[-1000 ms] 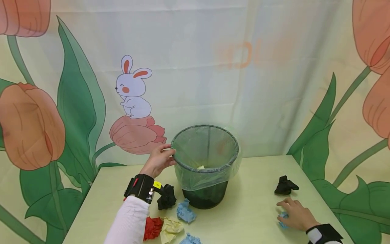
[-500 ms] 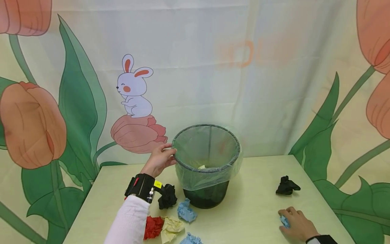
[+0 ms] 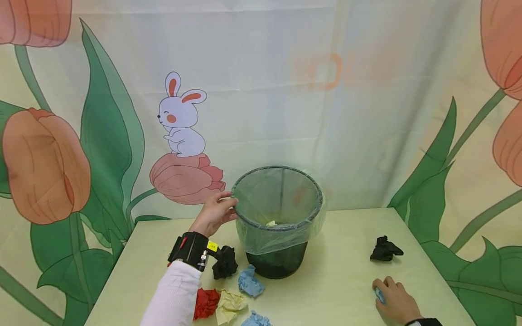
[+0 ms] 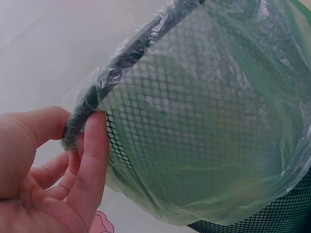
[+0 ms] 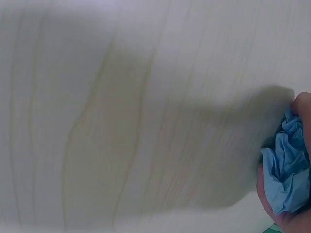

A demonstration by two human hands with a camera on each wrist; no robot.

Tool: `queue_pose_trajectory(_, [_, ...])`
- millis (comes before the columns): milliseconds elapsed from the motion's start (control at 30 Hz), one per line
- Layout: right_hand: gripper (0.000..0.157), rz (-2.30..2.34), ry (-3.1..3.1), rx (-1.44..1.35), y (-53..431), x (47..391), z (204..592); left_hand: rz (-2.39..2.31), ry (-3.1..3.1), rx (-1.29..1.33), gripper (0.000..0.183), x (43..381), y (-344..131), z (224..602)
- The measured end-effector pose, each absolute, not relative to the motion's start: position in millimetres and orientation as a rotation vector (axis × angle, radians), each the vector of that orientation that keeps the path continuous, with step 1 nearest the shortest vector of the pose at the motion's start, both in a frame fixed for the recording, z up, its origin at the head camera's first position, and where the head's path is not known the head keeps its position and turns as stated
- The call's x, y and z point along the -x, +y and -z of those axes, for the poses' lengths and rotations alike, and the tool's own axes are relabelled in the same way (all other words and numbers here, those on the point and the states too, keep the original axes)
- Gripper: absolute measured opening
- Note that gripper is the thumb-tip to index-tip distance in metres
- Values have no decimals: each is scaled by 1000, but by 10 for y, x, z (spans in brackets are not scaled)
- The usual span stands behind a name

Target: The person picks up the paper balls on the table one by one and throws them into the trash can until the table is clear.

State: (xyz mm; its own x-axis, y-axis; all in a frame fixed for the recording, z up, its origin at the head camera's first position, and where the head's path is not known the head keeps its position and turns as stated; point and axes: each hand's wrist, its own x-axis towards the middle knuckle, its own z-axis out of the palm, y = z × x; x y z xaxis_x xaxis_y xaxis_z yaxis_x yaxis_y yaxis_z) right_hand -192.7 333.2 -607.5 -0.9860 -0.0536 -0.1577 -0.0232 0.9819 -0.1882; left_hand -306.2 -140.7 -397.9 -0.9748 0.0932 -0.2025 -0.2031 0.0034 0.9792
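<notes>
A dark mesh trash can (image 3: 277, 260) with a translucent green liner bag (image 4: 194, 160) folded over its rim stands near the back of the table. My left hand (image 3: 214, 213) pinches the rim on its left side, thumb and fingers on either side of it in the left wrist view. At the right of the table my right hand (image 3: 395, 299) grips a crumpled blue paper ball (image 5: 286, 167), partly hidden by the fingers. Just beyond that hand lies a crumpled black paper ball (image 3: 385, 249). Some pale paper (image 3: 271, 223) shows inside the can.
Left of and before the can lie another black paper ball (image 3: 225, 262), a blue one (image 3: 250, 281), a red one (image 3: 206, 303), a yellow one (image 3: 230, 306) and a second blue one (image 3: 256, 319). A printed curtain (image 3: 261, 90) hangs behind the table.
My right hand has come down over the blue paper ball by the black one and closed its fingers round it. The left hand has stayed on the rim.
</notes>
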Motion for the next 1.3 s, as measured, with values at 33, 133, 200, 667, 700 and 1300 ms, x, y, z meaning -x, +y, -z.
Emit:
queue_pose_trajectory(33, [23, 287, 2959, 51, 3322, 1932, 6079, -2078, 2066, 118, 55, 3061, -1405, 3980])
queue_pose_trajectory(133, [21, 292, 2945, 47, 3293, 1946, 6088, -2082, 2071, 121, 54, 3061, -1402, 3986])
queue_pose_trajectory(200, [20, 288, 2939, 50, 3271, 1954, 6082, -2083, 2077, 120, 54, 3061, -1405, 3990])
queue_pose_trajectory(667, [25, 192, 3063, 213, 3242, 2068, 5992, -2090, 2065, 126, 54, 3059, -1404, 3984])
queue_pose_trajectory(700, [25, 191, 3076, 225, 3239, 2086, 5975, -2092, 2062, 130, 54, 3059, -1402, 3984])
queue_pose_trajectory(1300, [23, 103, 3295, 564, 3159, 2412, 5515, -2089, 2052, 135, 53, 3041, -1406, 3956])
